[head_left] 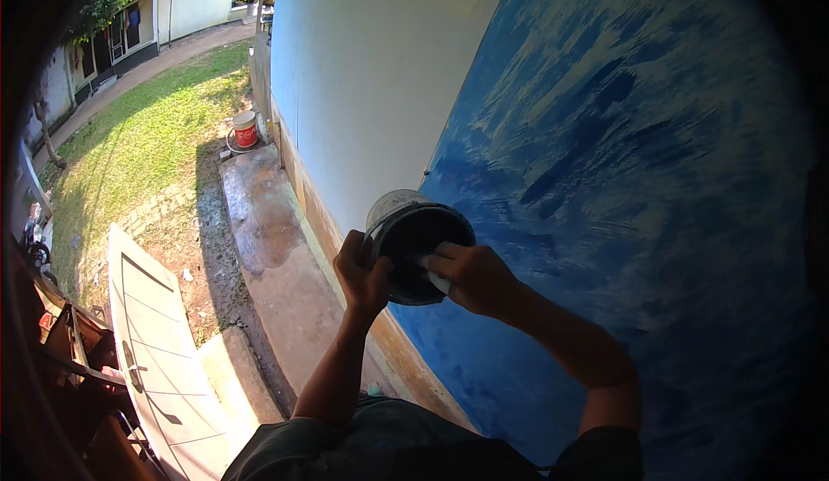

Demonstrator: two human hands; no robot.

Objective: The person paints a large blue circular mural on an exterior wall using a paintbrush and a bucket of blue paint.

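At frame centre, the left hand (361,275) clasps the tilted bucket (414,237), probably to steady it. The right hand (477,279) clutches a pale wad (439,283) at the mouth.

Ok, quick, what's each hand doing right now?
Left hand: closed, holding the bucket by its rim.
Right hand: closed on a whitish piece, material unclear, at the bucket's mouth.

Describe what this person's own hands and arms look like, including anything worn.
The left hand and right hand are bare: no glove, watch or bracelet shows. The forearms are uncovered. The person wears a dark, short-sleeved cloth shirt, its right sleeve ending above the elbow.
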